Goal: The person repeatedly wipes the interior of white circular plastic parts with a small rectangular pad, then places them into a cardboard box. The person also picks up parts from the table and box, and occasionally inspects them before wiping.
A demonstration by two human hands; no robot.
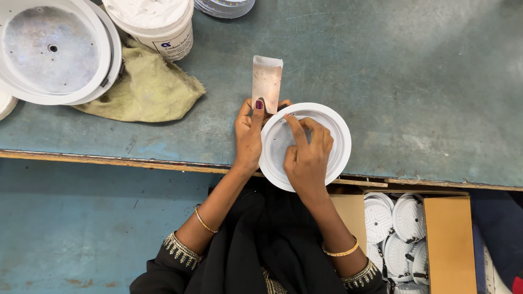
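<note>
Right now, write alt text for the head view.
A person's left hand steadies a white round housing and a small card on a blue-green workbench, while the right hand presses inside it. Nearby: cloth, tub, box of housings.

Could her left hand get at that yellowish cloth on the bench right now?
Probably not at once: the left hand is holding the white round housing and a flat card. The bench between it and the cloth looks free.

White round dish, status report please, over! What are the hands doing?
Left hand gripping white round housing and flat scraper. Right hand pressing inside it. Nothing blocking.
</note>
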